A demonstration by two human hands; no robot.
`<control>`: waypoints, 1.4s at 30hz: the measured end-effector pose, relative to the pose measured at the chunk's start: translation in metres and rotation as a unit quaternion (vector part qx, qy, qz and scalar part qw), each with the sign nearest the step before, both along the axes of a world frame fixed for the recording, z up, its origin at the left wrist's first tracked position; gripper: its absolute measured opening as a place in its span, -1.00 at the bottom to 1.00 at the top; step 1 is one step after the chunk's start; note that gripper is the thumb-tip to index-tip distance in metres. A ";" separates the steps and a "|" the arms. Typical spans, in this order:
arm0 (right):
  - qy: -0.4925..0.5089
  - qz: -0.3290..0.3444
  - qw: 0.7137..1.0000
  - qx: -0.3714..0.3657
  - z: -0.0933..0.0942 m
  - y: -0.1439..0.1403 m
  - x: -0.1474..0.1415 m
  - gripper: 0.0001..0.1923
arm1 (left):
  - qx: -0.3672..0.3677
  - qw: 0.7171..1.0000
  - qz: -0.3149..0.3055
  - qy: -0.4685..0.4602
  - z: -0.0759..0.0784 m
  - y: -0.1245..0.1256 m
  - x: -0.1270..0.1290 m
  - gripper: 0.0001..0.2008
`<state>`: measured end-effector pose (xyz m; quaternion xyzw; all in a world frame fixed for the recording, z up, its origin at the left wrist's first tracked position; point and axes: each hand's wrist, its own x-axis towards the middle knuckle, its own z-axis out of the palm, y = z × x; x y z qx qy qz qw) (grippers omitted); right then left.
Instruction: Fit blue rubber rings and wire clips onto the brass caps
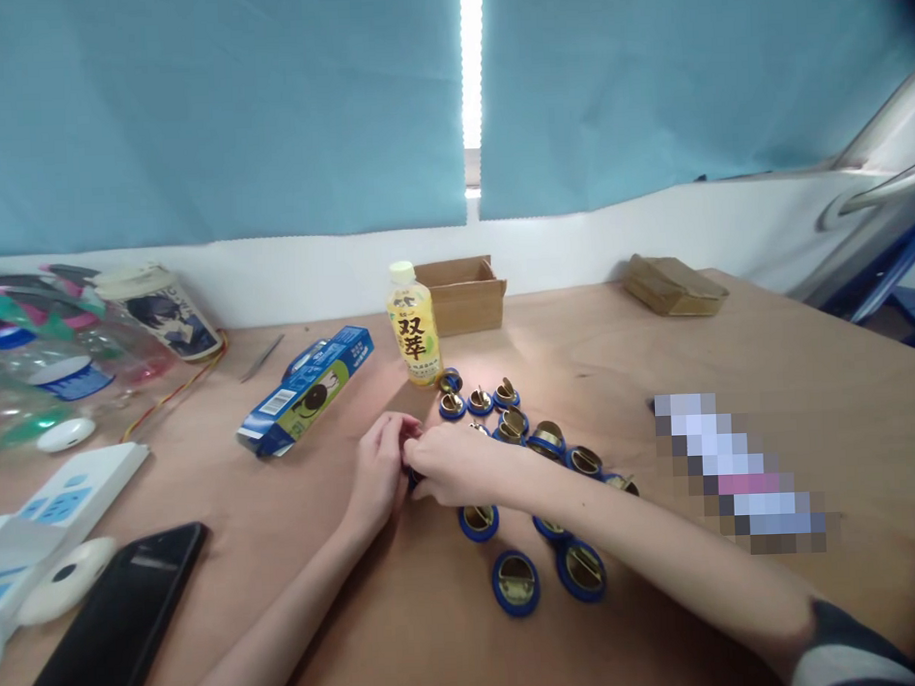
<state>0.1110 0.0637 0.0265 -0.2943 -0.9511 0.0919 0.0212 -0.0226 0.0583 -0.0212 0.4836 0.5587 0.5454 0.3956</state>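
My left hand [381, 464] and my right hand [448, 465] meet over the middle of the table, fingers closed together. Between them shows a dark blue edge of a pin-back button badge [414, 478], mostly hidden by the fingers. Around my right hand and under its forearm lie several more badges with blue rims, gold backs up. One badge [515, 582] lies nearest to me, with another badge [581, 569] to its right. Some pins, as on the badge [505, 392] at the back, stand raised. A yellow drink bottle [414, 329] stands upright just beyond my hands.
Left of my hands lies a blue and green box [306, 390]. Farther left are tweezers [262, 358], a patterned cup [163, 313], plastic bottles [68, 367], a power strip [73, 497] and a black phone [114, 625]. An open cardboard box [463, 305] and a brown package [673, 286] sit at the back.
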 end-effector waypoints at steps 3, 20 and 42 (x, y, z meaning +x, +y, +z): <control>-0.001 -0.008 1.000 0.007 0.001 0.000 0.000 -0.88 | 0.005 1.000 -0.021 0.013 0.000 -0.003 0.000 -0.79; 0.078 -0.104 0.978 0.160 0.019 -0.008 0.024 -0.95 | 0.029 0.986 -0.153 -0.055 0.005 -0.013 0.006 -0.69; 0.325 -0.198 0.922 -0.076 -0.018 -0.052 0.075 -0.77 | 0.037 0.986 -0.163 0.018 -0.005 -0.049 0.030 -0.67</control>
